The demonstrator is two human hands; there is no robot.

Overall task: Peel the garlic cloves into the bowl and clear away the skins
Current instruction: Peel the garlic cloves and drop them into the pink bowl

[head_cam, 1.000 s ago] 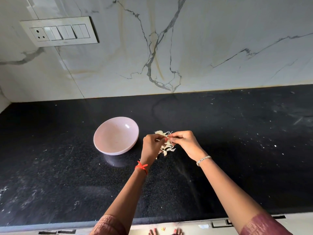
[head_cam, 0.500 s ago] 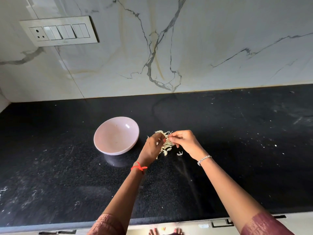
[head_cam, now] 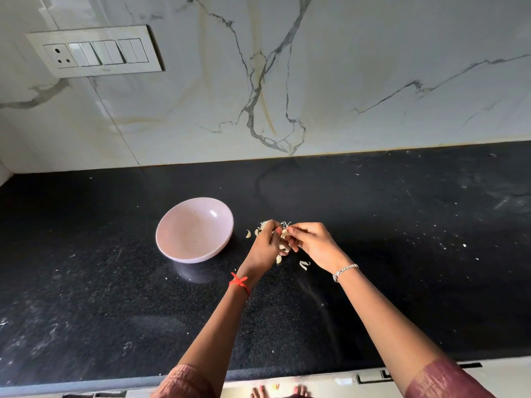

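Pink bowl [head_cam: 194,229] set on the black table [head_cam: 86,282] just left of the work, rim up and tipped a little toward the worker, likely kept that close so a bare clove can drop in with a short reach; looks empty so far, so probably early in the task. Heap of garlic cloves and skins [head_cam: 264,225] lying on the table just right of the bowl, mostly hidden behind the hands; a few loose bits spread at its left edge. Left hand [head_cam: 265,248] raised over the heap, grip narrow, fingertips pinched on one small pale clove [head_cam: 284,232] to steady it. Right hand [head_cam: 311,244] meeting it from the other side, grip equally tight, thumb and forefinger nipped at the same clove, seemingly to pull the skin away. Cannot tell how much skin remains on it. Curled scrap of skin [head_cam: 304,265] lying apart on the table below the right hand, left there to be cleared later.
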